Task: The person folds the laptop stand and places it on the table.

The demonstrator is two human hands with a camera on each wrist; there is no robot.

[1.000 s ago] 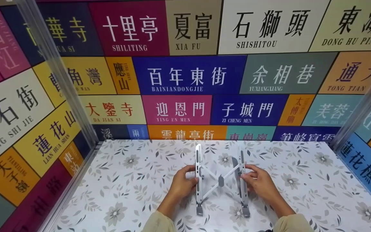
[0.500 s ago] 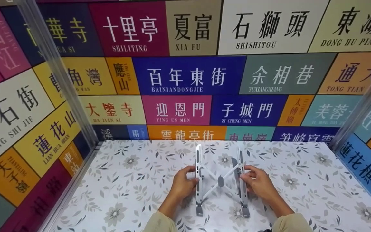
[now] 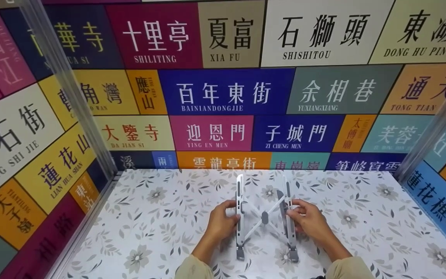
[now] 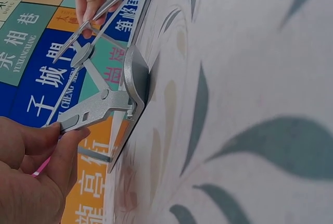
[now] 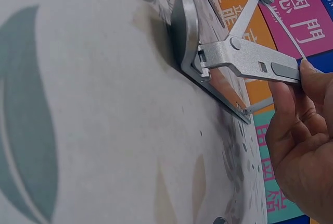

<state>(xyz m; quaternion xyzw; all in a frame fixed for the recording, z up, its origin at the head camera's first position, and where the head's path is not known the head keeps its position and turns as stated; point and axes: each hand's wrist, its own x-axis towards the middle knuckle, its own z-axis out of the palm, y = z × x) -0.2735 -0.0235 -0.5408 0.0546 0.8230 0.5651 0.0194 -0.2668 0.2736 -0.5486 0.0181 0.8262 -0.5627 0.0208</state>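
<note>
A silver folding laptop stand (image 3: 265, 217) stands unfolded on the table, its crossed struts joined at a grey hub between two long side rails. My left hand (image 3: 221, 221) pinches the left rail between thumb and fingers, near its middle. On the opposite side my right hand (image 3: 311, 220) pinches the right rail the same way. In the left wrist view the left hand (image 4: 36, 174) grips an upper arm of the stand (image 4: 99, 110), with a grey lip at its front end. The right wrist view has the right hand (image 5: 304, 140) pinching the matching arm beside its grey pad.
The table (image 3: 161, 236) wears a white cover with grey flowers and leaves. Behind it rises a wall (image 3: 227, 91) of coloured panels with Chinese lettering. Clear upright posts (image 3: 76, 91) stand at the left and right corners.
The right rail and the right hand have shifted slightly left, bringing the two rails a little closer together. Both hands keep their hold on the stand.
</note>
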